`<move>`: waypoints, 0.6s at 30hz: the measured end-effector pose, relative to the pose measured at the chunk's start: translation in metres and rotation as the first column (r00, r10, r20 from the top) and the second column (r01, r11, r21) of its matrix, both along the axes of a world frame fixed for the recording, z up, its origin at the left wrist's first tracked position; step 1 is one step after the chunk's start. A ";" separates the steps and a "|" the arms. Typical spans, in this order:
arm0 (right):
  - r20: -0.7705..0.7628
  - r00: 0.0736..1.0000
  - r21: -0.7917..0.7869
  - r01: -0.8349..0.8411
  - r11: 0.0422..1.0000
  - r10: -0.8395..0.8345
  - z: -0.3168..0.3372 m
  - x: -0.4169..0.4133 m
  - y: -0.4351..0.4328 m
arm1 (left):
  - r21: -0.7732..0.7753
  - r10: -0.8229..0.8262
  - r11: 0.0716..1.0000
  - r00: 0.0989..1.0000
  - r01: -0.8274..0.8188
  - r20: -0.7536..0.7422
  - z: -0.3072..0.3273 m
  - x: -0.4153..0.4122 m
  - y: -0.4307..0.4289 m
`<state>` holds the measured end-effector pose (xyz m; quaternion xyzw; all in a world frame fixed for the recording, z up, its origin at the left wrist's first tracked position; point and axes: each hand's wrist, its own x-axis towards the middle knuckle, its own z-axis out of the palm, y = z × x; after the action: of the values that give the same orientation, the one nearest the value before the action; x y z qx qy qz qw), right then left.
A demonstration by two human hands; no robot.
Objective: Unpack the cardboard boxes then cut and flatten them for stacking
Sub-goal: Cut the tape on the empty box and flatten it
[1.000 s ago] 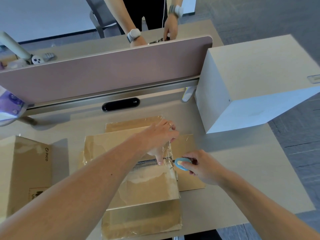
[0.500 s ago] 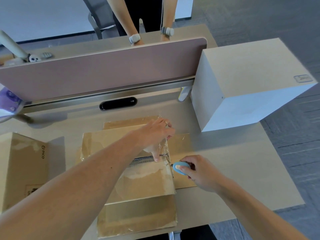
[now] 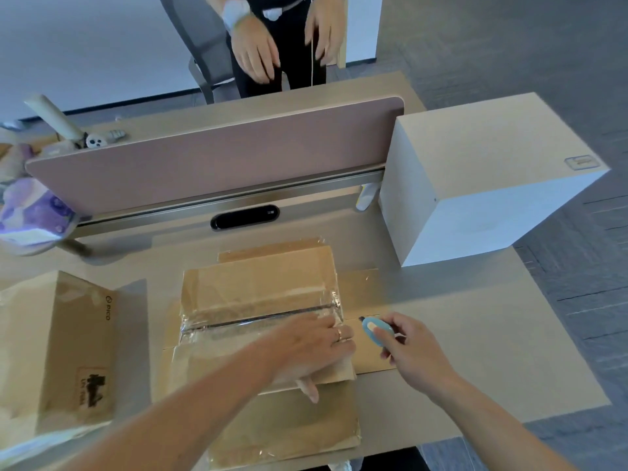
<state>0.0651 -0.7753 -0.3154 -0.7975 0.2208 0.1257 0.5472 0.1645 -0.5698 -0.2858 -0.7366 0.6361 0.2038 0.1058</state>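
Flat box (image 3: 258,290) sits centre frame on the worktop (image 3: 475,334), seam looks slit. Left hand (image 3: 312,348) presses it, grip flat and open. Right hand (image 3: 414,351) grip pinches the cutter (image 3: 375,331) at the box's right edge. Second box (image 3: 68,334), lower left, isn't flattened yet.

The label (image 3: 92,390) on the cardboard box (image 3: 51,334) at the left is smeared and unreadable, and that box runs off the left edge. The sticker (image 3: 581,163) on the white box (image 3: 492,185) is too small to read. The right hand (image 3: 414,351) covers the rear of the cutter (image 3: 373,329), and its blade is indistinct. The person (image 3: 253,52) beyond the divider (image 3: 221,164) is cut off by the top edge.
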 end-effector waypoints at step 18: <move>0.045 0.998 -0.002 0.045 0.999 -0.045 0.001 0.010 0.003 | 0.279 0.034 0.958 0.994 -0.062 0.102 0.024 -0.011 -0.029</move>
<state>0.0754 -0.7720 -0.3147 -0.7957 0.2266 0.0952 0.5535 0.1539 -0.5992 -0.2620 -0.7382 0.5767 0.2592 0.2350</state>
